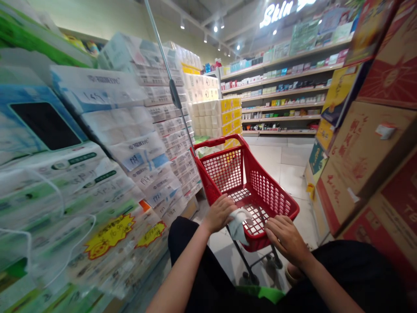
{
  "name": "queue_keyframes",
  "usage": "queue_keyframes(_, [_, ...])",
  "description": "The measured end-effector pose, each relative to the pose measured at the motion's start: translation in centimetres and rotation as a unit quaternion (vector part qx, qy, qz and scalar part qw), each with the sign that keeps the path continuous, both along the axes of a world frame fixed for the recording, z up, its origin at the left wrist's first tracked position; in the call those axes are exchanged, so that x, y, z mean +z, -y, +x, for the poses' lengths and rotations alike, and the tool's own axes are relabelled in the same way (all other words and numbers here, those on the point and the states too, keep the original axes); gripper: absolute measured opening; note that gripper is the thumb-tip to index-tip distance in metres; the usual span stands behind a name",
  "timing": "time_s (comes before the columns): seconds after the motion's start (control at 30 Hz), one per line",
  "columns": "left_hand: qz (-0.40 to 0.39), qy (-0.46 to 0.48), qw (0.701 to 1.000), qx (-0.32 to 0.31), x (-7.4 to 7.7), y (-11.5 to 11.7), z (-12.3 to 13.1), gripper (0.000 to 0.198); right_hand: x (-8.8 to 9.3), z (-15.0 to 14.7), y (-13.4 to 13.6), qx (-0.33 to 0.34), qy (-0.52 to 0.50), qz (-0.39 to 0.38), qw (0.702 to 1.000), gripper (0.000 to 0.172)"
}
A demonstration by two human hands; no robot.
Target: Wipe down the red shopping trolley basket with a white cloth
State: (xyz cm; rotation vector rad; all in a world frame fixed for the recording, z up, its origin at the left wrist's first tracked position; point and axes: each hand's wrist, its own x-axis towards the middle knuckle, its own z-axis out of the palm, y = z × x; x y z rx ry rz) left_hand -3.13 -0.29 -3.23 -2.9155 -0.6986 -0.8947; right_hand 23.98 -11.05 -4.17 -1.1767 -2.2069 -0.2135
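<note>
A red plastic shopping cart (275, 191) with perforated basket walls stands before my knees, its basket holding nothing that I can make out. My left hand (221, 214) is at the cart's near left rim, its fingers closed on a white cloth (240, 228) that drapes over the edge. At the near right corner, my right hand (288, 238) curls its fingers over the rim, gripping the cart. A metal pole (166, 61) with a dark grip rises from the cart's far left side.
Stacked tissue packs (127, 130) line the left, with a phone-like dark-screened device (45, 125) and white cables on them. Cardboard cartons (365, 148) rise on the right. Beyond the tiled floor (270, 161), shelves (276, 84) hold small products. A green seat edge (260, 292) shows below.
</note>
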Motion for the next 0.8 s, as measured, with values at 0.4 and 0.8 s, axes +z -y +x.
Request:
queue_keyframes(0.4, [-0.008,0.055,0.986,0.158,2.4,-1.8,0.3,0.025,-0.2,0.3,-0.7,-0.008,-0.013,0.008,1.000,0.023])
queue_keyframes(0.8, [0.068,-0.029,0.997,0.008,-1.6,6.7,7.5,0.043,-0.5,2.8,-1.0,-0.036,-0.015,0.023,0.999,0.028])
